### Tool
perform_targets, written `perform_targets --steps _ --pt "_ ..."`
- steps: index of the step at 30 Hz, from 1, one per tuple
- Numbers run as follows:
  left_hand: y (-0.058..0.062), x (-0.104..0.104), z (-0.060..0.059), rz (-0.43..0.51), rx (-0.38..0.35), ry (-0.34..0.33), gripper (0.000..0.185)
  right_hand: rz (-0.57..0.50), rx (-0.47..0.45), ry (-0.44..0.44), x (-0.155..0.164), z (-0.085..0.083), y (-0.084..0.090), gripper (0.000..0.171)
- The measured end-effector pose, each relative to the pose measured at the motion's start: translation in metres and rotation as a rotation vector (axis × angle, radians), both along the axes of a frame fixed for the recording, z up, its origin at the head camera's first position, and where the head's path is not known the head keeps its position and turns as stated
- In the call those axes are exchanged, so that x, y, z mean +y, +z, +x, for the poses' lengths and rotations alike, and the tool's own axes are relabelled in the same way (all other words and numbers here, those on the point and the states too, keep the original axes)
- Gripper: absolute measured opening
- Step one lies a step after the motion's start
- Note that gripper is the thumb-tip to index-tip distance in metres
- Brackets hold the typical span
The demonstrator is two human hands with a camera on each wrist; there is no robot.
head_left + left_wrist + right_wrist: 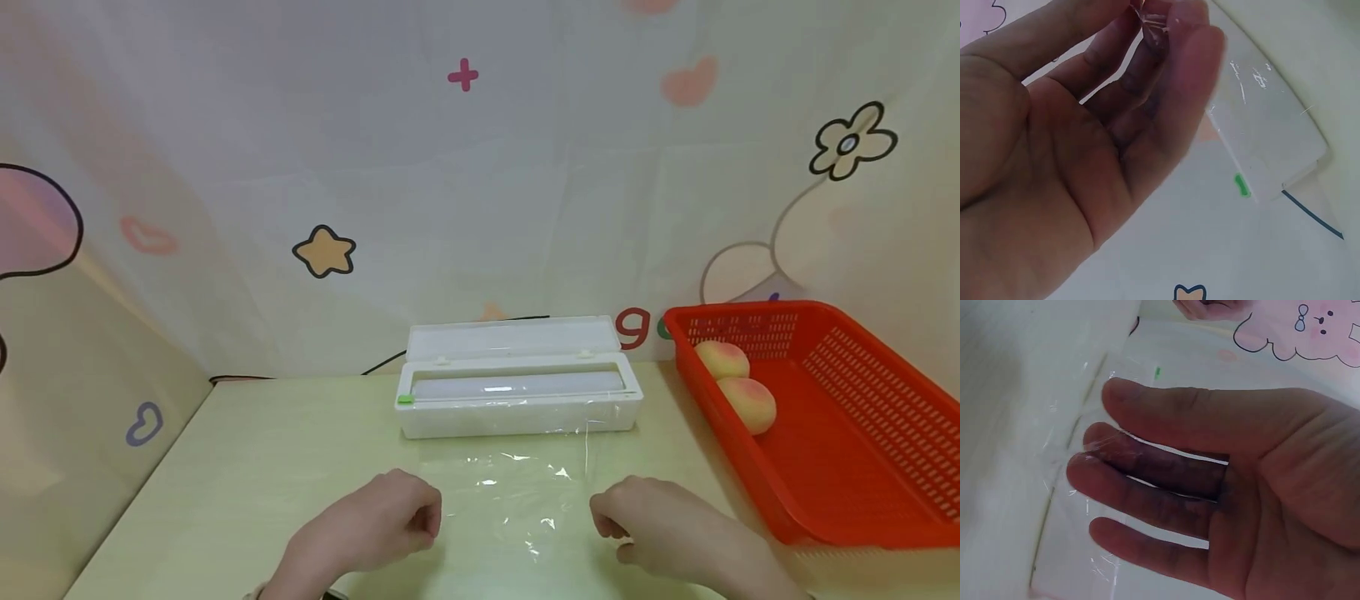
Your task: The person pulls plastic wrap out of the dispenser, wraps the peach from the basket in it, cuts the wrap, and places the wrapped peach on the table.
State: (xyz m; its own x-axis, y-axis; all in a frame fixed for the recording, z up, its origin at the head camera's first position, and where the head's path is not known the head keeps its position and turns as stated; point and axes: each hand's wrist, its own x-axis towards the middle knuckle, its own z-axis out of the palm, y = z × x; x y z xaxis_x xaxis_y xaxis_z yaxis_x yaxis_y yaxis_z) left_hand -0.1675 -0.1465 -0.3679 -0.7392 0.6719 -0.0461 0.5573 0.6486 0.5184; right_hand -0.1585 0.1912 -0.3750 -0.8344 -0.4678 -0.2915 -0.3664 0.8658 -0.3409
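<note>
Both hands pinch film (517, 492) corners | sheet runs toward dispenser (517, 392)

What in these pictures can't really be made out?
- Basket: its right side is cut off by the head view's edge.
- Film: clear, so its edges fade into the table in the head view.
- Right hand: its grip on the film is unclear; knuckles hide the fingertips in the head view, blur in the right wrist view.
- Box: the roll inside is only a pale blur.
</note>
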Motion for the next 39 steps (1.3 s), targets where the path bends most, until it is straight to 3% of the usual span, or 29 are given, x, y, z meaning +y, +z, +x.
perform_targets --steps 5,8,13,17,20,26,31,36,39 --pt "-0.003 0.002 0.0 -0.047 -0.06 0.01 0.029 0.066 -0.18 -0.114 -0.002 0.0 -0.002 0.035" --pt "-0.005 0.001 0.0 -0.09 -0.092 0.02 0.026 0.065 -0.211 -0.13 0.001 -0.001 -0.004 0.038" --pt "-0.008 0.001 -0.001 -0.112 -0.126 0.026 0.013 0.062 -0.026 -0.103 0.011 -0.006 -0.008 0.028" --pt "-0.011 0.002 -0.001 -0.088 -0.107 0.035 0.005 0.05 0.18 -0.054 0.016 -0.012 -0.013 0.026" --pt "-0.011 0.002 0.0 -0.108 -0.072 0.03 0.005 0.033 0.244 -0.039 0.017 -0.015 -0.016 0.029" --pt "-0.012 0.004 0.0 -0.191 0.041 -0.028 0.012 0.027 0.174 -0.082 0.018 -0.013 -0.02 0.033" --pt "-0.013 0.005 0.001 -0.236 -0.043 0.009 0.023 -0.001 0.13 -0.049 0.025 -0.013 -0.026 0.031" --pt "-0.015 0.004 0.001 -0.227 -0.117 0.06 0.018 0.044 0.148 -0.016 0.032 -0.012 -0.028 0.03" --pt "-0.015 0.004 0.001 -0.215 -0.12 0.058 0.012 0.084 0.137 -0.026 0.034 -0.012 -0.027 0.029"
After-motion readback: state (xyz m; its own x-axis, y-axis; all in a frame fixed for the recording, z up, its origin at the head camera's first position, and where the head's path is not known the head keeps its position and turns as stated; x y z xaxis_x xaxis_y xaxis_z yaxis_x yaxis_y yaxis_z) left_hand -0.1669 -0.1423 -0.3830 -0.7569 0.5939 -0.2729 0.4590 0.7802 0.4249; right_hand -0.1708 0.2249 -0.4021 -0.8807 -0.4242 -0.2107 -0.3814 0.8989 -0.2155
